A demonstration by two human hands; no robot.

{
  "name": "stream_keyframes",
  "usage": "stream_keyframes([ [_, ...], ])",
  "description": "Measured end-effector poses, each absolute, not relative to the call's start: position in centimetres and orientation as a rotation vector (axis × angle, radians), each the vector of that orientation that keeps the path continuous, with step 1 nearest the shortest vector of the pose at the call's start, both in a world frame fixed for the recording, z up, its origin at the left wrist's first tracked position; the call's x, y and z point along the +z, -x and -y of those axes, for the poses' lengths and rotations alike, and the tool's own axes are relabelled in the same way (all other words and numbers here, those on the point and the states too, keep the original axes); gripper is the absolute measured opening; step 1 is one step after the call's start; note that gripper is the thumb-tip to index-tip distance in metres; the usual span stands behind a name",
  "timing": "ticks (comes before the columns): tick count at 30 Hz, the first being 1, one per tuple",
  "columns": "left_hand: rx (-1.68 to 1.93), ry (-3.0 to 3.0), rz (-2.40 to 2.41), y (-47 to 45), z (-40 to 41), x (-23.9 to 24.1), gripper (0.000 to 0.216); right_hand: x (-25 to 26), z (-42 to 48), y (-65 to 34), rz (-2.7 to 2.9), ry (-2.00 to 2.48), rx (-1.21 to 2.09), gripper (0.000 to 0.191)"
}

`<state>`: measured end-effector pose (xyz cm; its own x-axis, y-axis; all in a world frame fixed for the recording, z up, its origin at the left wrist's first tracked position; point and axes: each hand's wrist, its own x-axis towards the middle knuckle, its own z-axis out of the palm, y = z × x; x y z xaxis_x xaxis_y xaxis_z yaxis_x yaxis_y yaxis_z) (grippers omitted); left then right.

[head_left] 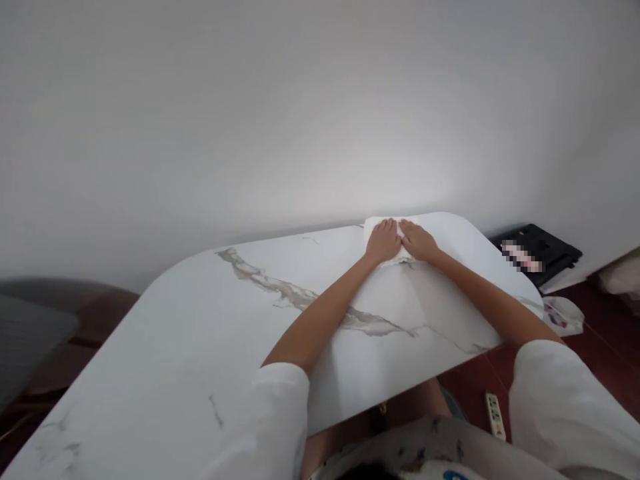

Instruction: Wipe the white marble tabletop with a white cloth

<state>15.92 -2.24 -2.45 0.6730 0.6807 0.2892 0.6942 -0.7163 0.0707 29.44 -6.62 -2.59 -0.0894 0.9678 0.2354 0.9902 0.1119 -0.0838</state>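
A white cloth (371,230) lies spread at the far edge of the white marble-patterned table (190,320), close to the wall. My left hand (384,240) rests flat on top of it, fingers stretched toward the wall. Beside it, my right hand (419,241) also presses down on the cloth with its fingers extended and angled left. The two hands nearly meet at the middle of the cloth. Both arms reach forward across the tabletop.
A plain pale wall (300,120) rises directly behind the table. To the right are a black case (555,250), a clear plastic bag (565,315) and a power strip (495,415) on the dark red floor (610,360). A grey chair-like shape (30,340) stands at left.
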Motion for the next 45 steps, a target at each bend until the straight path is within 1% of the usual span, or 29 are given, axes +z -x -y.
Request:
stream_keyframes([
  [8,-0.380,2.885,1.171,-11.7,12.2,-1.9,0.052,-2.5,16.7,-25.4,2.169,1.904,-0.148,0.055],
  [15,-0.347,2.895,1.479,-7.5,21.3,-1.2,0.056,-2.4,24.7,-21.7,2.247,1.743,-0.087,0.057],
  [19,-0.298,2.951,1.653,-7.2,25.0,-0.8,0.063,-2.4,27.7,-22.3,2.296,1.624,-0.025,0.059],
  [23,-0.256,3.003,1.746,-9.5,26.5,-0.3,0.067,-2.4,28.9,-25.1,2.332,1.560,0.035,0.060],
  [29,-0.383,3.136,1.604,-15.1,26.5,-0.1,0.066,-2.5,29.9,-31.1,2.245,1.656,0.037,0.060],
  [33,-0.463,3.175,1.554,-18.0,24.9,-0.4,0.066,-2.7,28.5,-33.9,2.213,1.708,0.006,0.057],
  [38,-0.601,3.118,1.518,-20.2,19.2,-1.1,0.060,-3.0,22.8,-35.6,2.212,1.770,-0.062,0.054],
  [45,-0.640,2.933,1.519,-21.4,9.4,-2.0,0.055,-2.9,11.9,-36.3,2.248,1.762,-0.035,0.053],
])
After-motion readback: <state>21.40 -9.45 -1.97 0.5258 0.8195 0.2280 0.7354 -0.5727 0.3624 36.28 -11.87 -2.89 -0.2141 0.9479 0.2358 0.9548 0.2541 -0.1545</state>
